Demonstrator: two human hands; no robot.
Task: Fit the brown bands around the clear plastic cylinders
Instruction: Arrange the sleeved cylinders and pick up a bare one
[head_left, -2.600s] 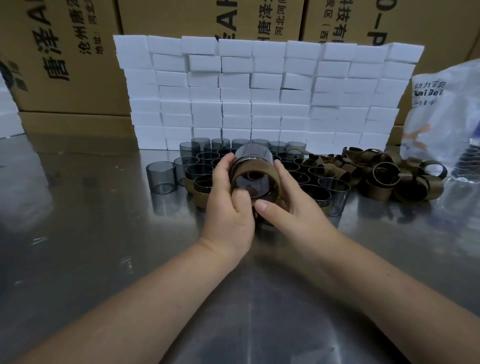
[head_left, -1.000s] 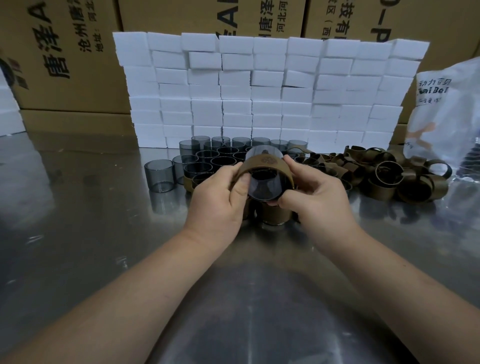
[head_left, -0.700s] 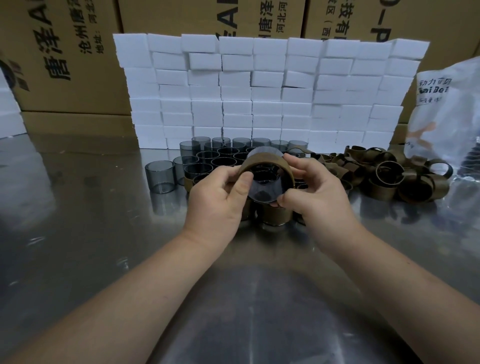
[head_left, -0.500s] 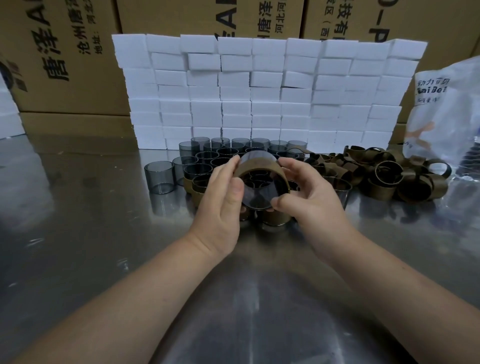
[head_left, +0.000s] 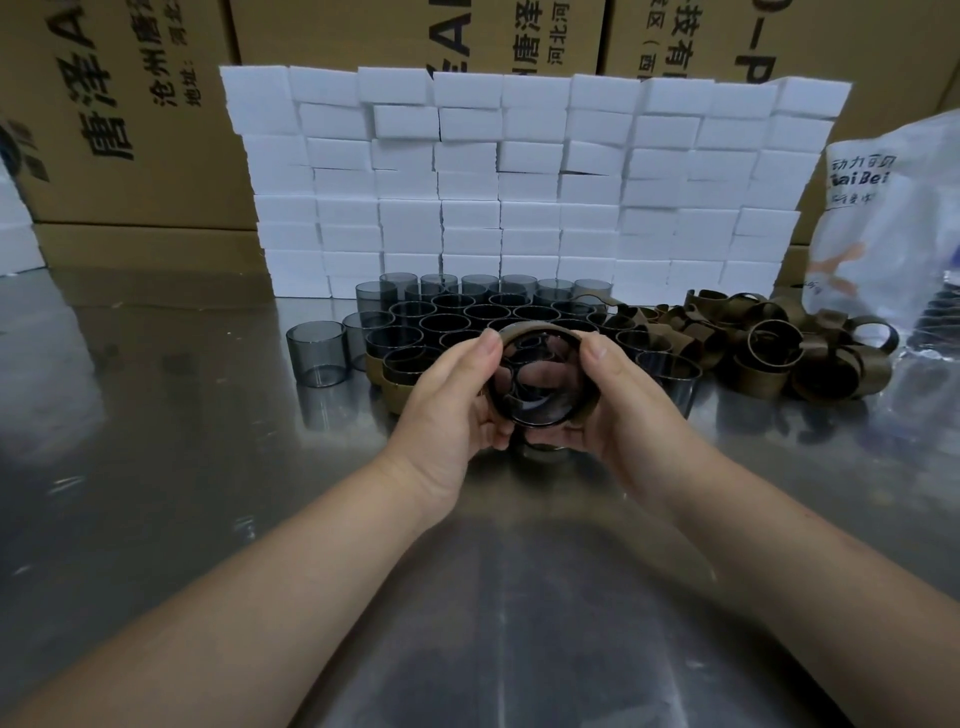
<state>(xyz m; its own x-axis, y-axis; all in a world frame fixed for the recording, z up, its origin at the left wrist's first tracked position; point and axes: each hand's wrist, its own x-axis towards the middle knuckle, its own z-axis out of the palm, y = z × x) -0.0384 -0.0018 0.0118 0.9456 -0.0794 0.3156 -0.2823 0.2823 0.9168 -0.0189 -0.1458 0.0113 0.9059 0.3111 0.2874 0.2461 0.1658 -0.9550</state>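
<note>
Both hands hold one clear smoky cylinder (head_left: 540, 410) tipped with its open end toward me, a brown band (head_left: 535, 328) wrapped around its outside. My left hand (head_left: 447, 400) grips its left side, thumb on the top rim. My right hand (head_left: 628, 400) grips the right side, thumb on the band's top edge. Behind them stand several bare cylinders (head_left: 467, 317) in rows. One cylinder (head_left: 317, 353) stands alone at the left. Loose brown bands (head_left: 769, 348) lie heaped at the right.
A wall of white foam blocks (head_left: 519, 182) stands behind the cylinders, with cardboard boxes (head_left: 130, 114) behind it. A white plastic bag (head_left: 893, 218) sits at the far right. The reflective metal table (head_left: 156, 467) stretches toward me.
The held cylinder came lower and tipped so I look straight through its open end. Both hands shifted their grip, thumbs now on the top edge, and the band sits further over the cylinder.
</note>
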